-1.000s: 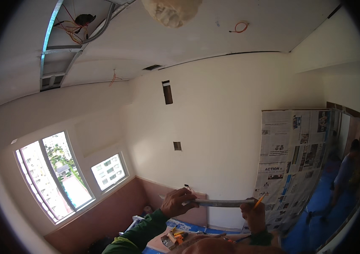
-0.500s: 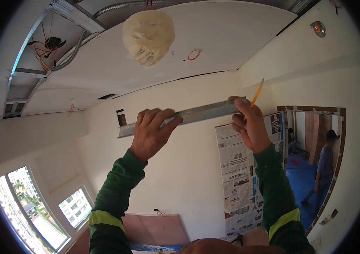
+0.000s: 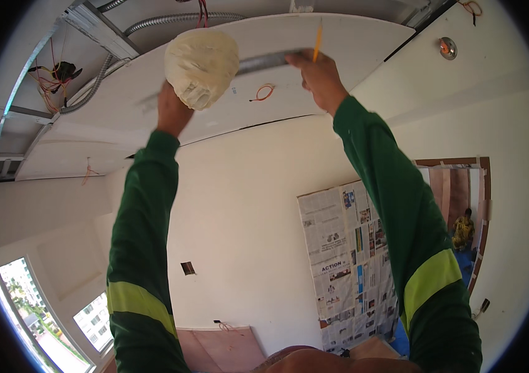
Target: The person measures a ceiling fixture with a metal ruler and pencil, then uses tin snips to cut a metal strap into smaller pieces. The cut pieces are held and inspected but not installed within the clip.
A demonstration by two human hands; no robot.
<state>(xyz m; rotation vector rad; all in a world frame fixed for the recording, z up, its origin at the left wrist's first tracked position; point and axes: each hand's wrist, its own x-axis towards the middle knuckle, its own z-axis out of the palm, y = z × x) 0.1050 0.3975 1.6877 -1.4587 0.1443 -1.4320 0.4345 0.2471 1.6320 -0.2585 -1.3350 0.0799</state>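
A grey metal channel (image 3: 270,61) is raised close to the ceiling, blurred by motion. My right hand (image 3: 321,79) grips it near its right end, with a yellow pencil (image 3: 318,41) also held, sticking up from the fingers. My left hand (image 3: 173,110) is on the channel's left part; its fingers are largely hidden behind a ball-shaped ceiling fixture wrapped in cream plastic (image 3: 202,65). A blurred end of the channel shows left of that hand. The wrapped fixture hangs in front of the channel's middle-left stretch.
White ceiling board (image 3: 314,37) spans overhead, with an orange wire loop (image 3: 264,92). At upper left are open metal framing, flexible conduit (image 3: 104,78) and loose wires. Newspaper sheets (image 3: 345,261) cover a panel by the doorway, where a person (image 3: 463,230) is low down. Windows (image 3: 37,317) stand lower left.
Both hands have lifted the metal channel from wall height up to the ceiling, its left part passing behind the wrapped fixture. In the doorway, the walking person is no longer visible.
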